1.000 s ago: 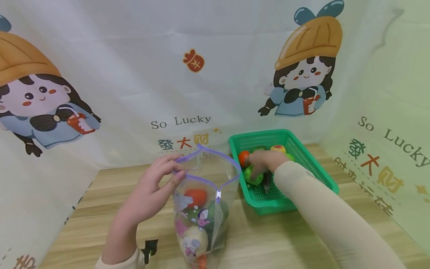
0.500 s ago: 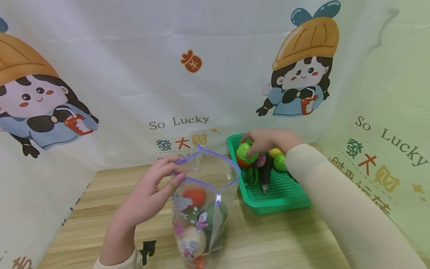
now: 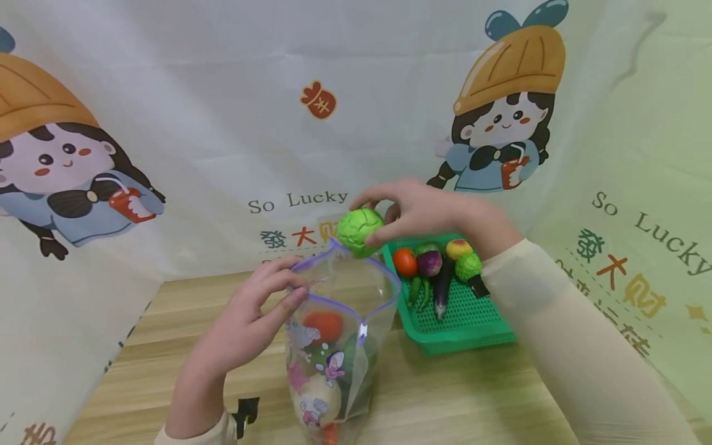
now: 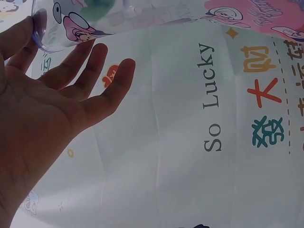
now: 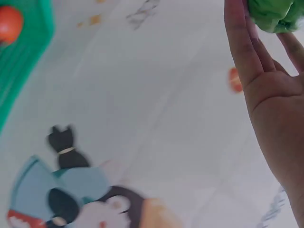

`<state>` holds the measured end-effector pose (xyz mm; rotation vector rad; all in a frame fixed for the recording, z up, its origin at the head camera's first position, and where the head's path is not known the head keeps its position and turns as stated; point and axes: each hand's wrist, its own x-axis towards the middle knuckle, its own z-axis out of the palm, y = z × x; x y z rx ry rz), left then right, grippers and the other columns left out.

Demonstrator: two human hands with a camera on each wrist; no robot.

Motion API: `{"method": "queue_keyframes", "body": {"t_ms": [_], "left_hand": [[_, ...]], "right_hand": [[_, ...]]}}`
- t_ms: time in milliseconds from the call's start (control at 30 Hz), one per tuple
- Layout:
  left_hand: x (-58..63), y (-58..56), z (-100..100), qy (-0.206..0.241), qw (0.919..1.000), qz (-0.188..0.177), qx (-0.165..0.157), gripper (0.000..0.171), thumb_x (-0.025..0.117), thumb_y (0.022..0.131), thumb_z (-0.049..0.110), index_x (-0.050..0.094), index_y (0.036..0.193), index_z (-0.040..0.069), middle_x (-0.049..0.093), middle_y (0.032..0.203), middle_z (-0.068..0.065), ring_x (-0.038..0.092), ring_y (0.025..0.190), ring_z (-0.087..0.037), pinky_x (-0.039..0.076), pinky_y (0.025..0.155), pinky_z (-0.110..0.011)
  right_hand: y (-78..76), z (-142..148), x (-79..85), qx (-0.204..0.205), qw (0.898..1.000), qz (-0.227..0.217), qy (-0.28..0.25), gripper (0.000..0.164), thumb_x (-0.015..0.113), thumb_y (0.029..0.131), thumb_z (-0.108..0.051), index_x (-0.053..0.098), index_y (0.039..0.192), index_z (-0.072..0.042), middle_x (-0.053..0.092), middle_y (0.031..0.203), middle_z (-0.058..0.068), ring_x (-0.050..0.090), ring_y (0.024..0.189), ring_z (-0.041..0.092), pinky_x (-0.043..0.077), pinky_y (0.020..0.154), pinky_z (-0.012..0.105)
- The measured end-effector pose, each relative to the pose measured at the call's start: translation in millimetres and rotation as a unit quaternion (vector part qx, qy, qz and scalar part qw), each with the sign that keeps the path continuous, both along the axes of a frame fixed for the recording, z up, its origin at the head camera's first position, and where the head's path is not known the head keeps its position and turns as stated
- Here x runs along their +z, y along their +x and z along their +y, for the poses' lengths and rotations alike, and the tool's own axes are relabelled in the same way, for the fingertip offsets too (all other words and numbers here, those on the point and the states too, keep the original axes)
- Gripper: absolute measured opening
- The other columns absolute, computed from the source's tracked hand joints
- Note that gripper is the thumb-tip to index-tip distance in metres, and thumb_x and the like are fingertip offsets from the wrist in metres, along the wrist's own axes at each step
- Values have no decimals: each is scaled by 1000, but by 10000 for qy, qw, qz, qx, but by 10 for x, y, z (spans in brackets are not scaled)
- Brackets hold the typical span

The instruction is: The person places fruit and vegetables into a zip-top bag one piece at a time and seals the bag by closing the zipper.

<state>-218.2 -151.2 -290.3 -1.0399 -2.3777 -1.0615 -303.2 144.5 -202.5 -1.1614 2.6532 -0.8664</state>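
A green toy cabbage (image 3: pixel 358 231) is pinched between the thumb and fingers of my right hand (image 3: pixel 423 210), just above the far edge of the bag's mouth. The right wrist view shows the same cabbage (image 5: pixel 275 13) at its upper corner. My left hand (image 3: pixel 250 318) pinches the left rim of a clear zip bag (image 3: pixel 356 371) with a purple zip and cartoon sea prints. The bag stands upright, its mouth spread wide. Inside it are a red tomato-like piece (image 3: pixel 324 326), a pale round one, a dark green one and something orange near the bottom.
Right of the bag stands a green basket (image 3: pixel 467 339). It holds a tomato (image 3: pixel 405 262), a purple onion-like piece (image 3: pixel 429 263), an eggplant (image 3: pixel 442 287), green peppers (image 3: pixel 419 292), a smaller green cabbage (image 3: pixel 468 267) and a yellow-red fruit (image 3: pixel 458 248). A printed cloth hangs behind.
My right hand has lifted the cabbage out of the basket and carried it left to the bag's mouth. The left hand has kept its hold on the rim.
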Motion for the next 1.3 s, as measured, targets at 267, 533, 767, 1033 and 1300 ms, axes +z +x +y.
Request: {"method": "queue_keyframes", "body": {"t_ms": [267, 533, 767, 1033, 1300], "left_hand": [[-16, 1, 27, -49, 9999, -46, -98, 11, 58, 98, 15, 63, 96, 24, 49, 136, -1, 39, 127, -20, 36, 100, -56], [-14, 14, 37, -107, 9998, -89, -132, 8, 56, 99, 17, 62, 97, 23, 48, 137, -1, 37, 130, -20, 34, 101, -57], [-24, -9, 36, -50, 9999, -62, -120, 10, 57, 98, 16, 63, 96, 23, 49, 136, -2, 38, 130, -20, 34, 102, -56], [-12, -38, 36, -19, 9998, 36, -181, 9, 58, 97, 13, 63, 94, 20, 51, 136, -3, 39, 130, -19, 31, 104, -56], [-22, -33, 9, -52, 9998, 83, -171, 11, 57, 97, 11, 63, 94, 20, 58, 128, -1, 42, 127, -19, 31, 105, -53]], "right_hand": [[427, -296, -70, 514, 9938, -67, 984, 47, 70, 86, -42, 51, 128, -32, 58, 110, -11, 63, 86, 1, 53, 74, 26], [486, -491, -205, 919, 9842, 317, 1481, 51, 55, 97, -44, 49, 138, -14, 59, 128, -2, 61, 102, 4, 51, 88, 28], [480, -465, -209, 1095, 9804, 476, 1566, 40, 49, 101, -35, 56, 133, -12, 61, 126, -4, 57, 108, 2, 48, 92, 26], [461, -364, -147, 919, 9805, 319, 1706, 38, 54, 98, -38, 58, 130, -19, 61, 119, -11, 57, 103, -2, 50, 86, 23], [356, -175, 6, 486, 9844, 362, 1649, 37, 55, 97, -39, 59, 128, -19, 62, 114, -13, 57, 101, 1, 48, 89, 26]]}}
